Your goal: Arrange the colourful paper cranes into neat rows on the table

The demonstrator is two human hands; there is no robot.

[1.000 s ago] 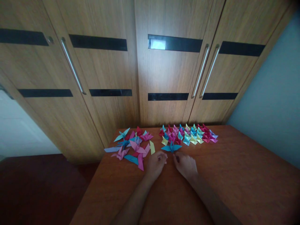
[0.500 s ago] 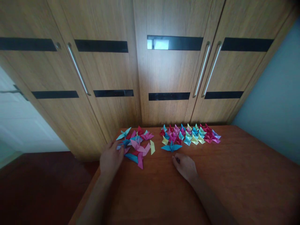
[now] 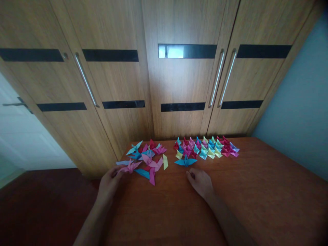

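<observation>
While the left hand (image 3: pixel 109 182) is reaching to the near-left part of a loose cluster of origami, its thumb and fingers are curling almost together around the outer wing tip of a pink paper crane (image 3: pixel 130 166). The fingertips are meeting the wing, but whether they are pinching it firmly or only touching it cannot be told. That crane is lying with wings spread at the left edge of the surface (image 3: pixel 164 212).

Just beside it, a lavender folded piece (image 3: pixel 124 162) is pointing toward the same hand. A blue folded piece (image 3: pixel 142 173) and a magenta folded piece (image 3: pixel 152 177) are lying on the near side of the cluster, and a pale yellow folded piece (image 3: pixel 165 162) is lying at its right side. Another pink crane (image 3: pixel 149 160) is spreading its wings between them.

The right hand (image 3: pixel 201 183) is resting on the surface with its fingers loosely curled in, holding nothing visible. A blue paper crane (image 3: pixel 186 162) is sitting just beyond it, wings open to both sides, apart from the fingers. Farther back, closely packed rows of origami (image 3: pixel 203 147) in red, pink, blue, yellow, green and purple are standing before the wooden wardrobe (image 3: pixel 123 80).
</observation>
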